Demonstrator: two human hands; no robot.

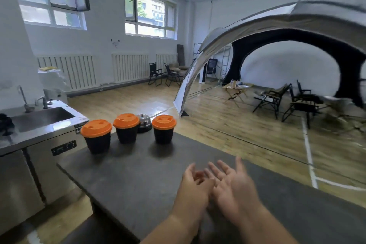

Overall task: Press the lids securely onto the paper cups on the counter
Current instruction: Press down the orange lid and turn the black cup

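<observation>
Three black paper cups are standing in a loose row at the far end of a dark grey counter (pixel 122 174), each one wearing an orange lid; the left cup (pixel 98 141) is sitting nearest the camera, the middle cup (pixel 126 132) a little further back, and the right cup (pixel 163 133) apart from the other two. The left lid (pixel 96 128), the middle lid (pixel 126 121) and the right lid (pixel 164 122) are all covering their cups, so whatever may be inside is hidden (whether any lid is fully pressed home cannot be told from this angle). A silver call bell (pixel 144 123) is showing just behind the cups, between the middle and the right one.

Nearer the camera, a person's two bare hands are hovering over the counter, well apart from the cups and lids; the left hand (pixel 195 188) is turning its back to the camera with fingers loosely curled, gripping nothing; the right hand (pixel 230 186) is lying palm-up beside it with fingers spread, also holding nothing; the two hands are touching or nearly touching at the fingertips, though motion blur is making that hard to settle.

To the left a steel sink unit (pixel 39 119) is standing beside the counter; beyond it, a large tent (pixel 257 25) and folding chairs (pixel 271 99) are filling the wooden-floored room.
</observation>
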